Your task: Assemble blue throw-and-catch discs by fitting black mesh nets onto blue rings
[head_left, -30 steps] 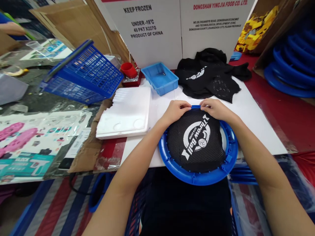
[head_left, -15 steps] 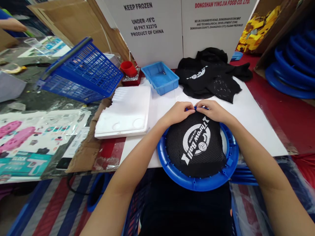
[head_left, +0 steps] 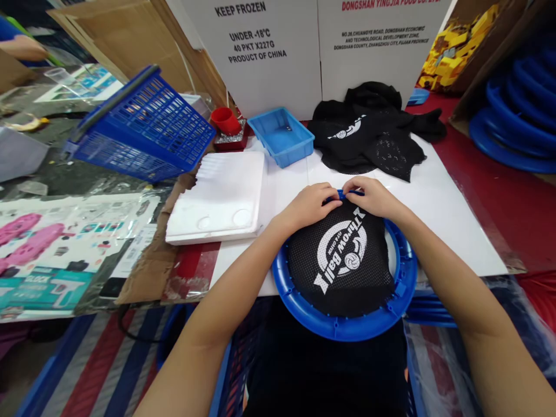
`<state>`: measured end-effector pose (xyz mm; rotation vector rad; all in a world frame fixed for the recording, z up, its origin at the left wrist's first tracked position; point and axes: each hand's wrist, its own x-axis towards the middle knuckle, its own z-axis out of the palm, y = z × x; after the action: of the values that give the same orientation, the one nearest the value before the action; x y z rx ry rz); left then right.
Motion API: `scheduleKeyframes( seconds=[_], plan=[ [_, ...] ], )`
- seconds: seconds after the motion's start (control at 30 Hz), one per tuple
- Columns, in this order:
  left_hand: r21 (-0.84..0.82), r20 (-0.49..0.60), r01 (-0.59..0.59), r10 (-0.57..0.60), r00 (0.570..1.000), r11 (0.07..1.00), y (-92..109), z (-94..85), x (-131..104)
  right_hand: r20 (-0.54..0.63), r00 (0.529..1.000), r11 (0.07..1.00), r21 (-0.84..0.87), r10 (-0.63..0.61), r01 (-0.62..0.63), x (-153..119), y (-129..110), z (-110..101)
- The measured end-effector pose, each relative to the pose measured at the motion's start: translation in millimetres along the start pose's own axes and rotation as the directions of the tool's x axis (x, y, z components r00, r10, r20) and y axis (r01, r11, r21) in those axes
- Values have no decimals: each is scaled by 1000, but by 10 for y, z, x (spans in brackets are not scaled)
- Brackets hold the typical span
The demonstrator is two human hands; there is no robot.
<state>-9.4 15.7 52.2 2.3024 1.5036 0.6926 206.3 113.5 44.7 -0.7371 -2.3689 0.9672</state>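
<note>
A blue plastic ring [head_left: 336, 328] rests at the table's front edge, partly over my lap. Black mesh fabric [head_left: 304, 255] with white "Throw Ball" print spans most of it, leaving a gap at the right side. At the ring's far edge, my left hand [head_left: 316, 202] pinches the rim and fabric with bent fingers. Just to its right, my right hand [head_left: 367, 194] grips the same edge, its fingertips at the fabric's border. A short stretch of blue rim shows between the two hands.
Beyond the ring lie black mesh pieces [head_left: 373, 130], a light blue tray [head_left: 284, 139], a red cup [head_left: 226, 121] and a white foam block [head_left: 217, 202]. A blue basket [head_left: 143, 124] leans at left. Blue rings [head_left: 512, 127] are stacked at right; a person's arm shows far left.
The ring and fabric have shifted slightly left and turned a little. My left hand has slid a bit left along the rim, and the gap between my hands is slightly wider.
</note>
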Motion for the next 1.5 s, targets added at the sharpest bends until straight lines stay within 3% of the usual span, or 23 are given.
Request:
scheduleKeyframes(
  seconds=[0.13,0.3,0.4,0.5,0.57,0.7,0.87,1.03,1.13,1.23,1.3,1.4,1.5],
  plan=[
    [147,65,21,-31,997,989,62,1,-42,146,976,979,-104,-160,176,-113,-26,-89],
    [309,56,136,-161,985,941,83,-59,-100,137,977,970,-159,-161,182,-216,23,-152],
    [421,-44,285,-294,955,861,54,-162,-170,115,984,964,-213,-138,160,-236,94,-196],
    [525,-208,362,-296,932,770,43,-267,-214,105,986,958,-241,-132,154,-235,144,-243],
    [515,-179,295,-235,955,805,38,-306,-215,115,984,959,-238,-133,157,-238,132,-264],
    [418,50,77,-108,993,905,21,-285,-182,229,970,969,-213,-78,128,-273,28,-298],
    [469,27,134,-165,986,873,96,-239,-184,376,926,983,-161,-27,94,-301,-7,-368],
    [483,30,206,-251,968,851,221,-288,-234,389,920,982,-149,-51,117,-284,78,-351],
    [497,35,220,-273,961,840,232,-315,-271,308,943,959,-207,-123,193,-281,85,-299],
    [482,46,140,-185,982,865,222,-316,-278,198,957,931,-260,-210,258,-310,18,-315],
    [430,59,33,-64,996,902,220,-290,-260,180,956,928,-253,-232,273,-348,-49,-377],
    [381,81,-154,133,988,912,210,-203,-214,221,954,930,-261,-204,259,-403,-101,-474],
    [375,141,-212,171,975,902,184,-113,-185,286,945,925,-293,-158,243,-420,-64,-483]
  ],
)
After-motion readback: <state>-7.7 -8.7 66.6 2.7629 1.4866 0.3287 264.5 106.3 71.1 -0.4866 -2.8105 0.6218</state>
